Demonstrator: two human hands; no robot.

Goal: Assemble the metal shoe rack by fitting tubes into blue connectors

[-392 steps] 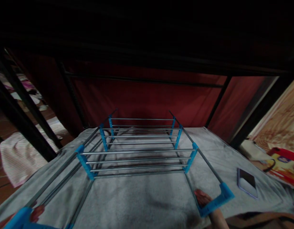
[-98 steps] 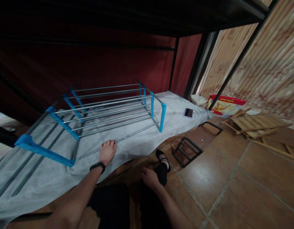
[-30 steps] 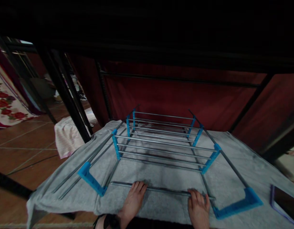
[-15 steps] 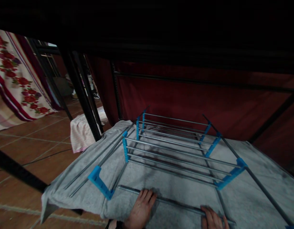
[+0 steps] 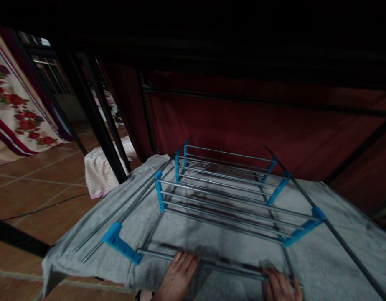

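Note:
My left hand is closed over a grey metal rod, its fingers curled across the top. Farther right, my right hand grips the same rod near its right end; the bottom edge of the picture cuts this hand off. At its left end the rod meets the lower end of a blue plastic bracket. Beyond my hands lies a partly assembled rack, with metal crossbars held between blue brackets on the left and blue brackets on the right.
Two loose rods lie along the left of the grey cloth. A dark post stands at the left, and a dark surface hangs low overhead. A red curtain closes the back. Tiled floor shows at left.
Both hands have brought the rod up off the cloth and leftward, so its left end now meets the front left bracket. The camera view has shifted slightly.

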